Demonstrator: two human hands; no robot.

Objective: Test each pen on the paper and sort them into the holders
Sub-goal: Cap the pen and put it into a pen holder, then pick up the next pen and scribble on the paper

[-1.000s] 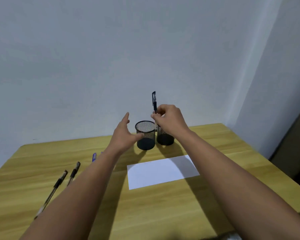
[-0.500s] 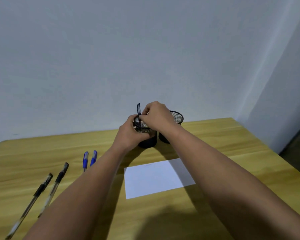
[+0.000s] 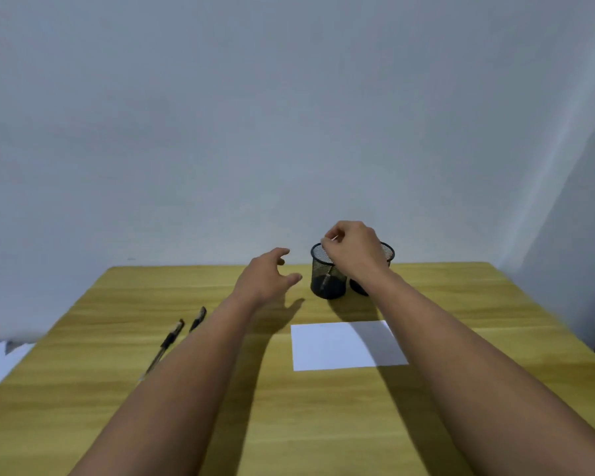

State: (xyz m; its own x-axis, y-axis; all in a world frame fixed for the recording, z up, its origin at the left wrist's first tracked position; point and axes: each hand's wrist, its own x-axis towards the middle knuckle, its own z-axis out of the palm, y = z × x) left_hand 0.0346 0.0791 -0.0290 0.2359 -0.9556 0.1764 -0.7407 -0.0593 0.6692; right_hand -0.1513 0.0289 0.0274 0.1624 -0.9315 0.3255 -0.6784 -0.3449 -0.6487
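Two black mesh holders stand side by side on the tabletop (image 3: 461,304), beyond the paper (image 3: 337,345). The left holder (image 3: 327,280) has a pen (image 3: 326,280) leaning inside; the right holder (image 3: 389,252) is mostly hidden. Right hand (image 3: 354,249) hovers above them, fingers curled, holding nothing. Left hand (image 3: 265,276) hangs slack beside. Two black pens (image 3: 172,334) lie left.

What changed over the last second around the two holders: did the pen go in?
Yes. The pen the right hand held upright above the holders now stands inside the left holder, and that hand is lifting off empty. The left hand, which steadied the holder half a second ago, has let go and pulled back leftward. Paper and both holders stayed put.
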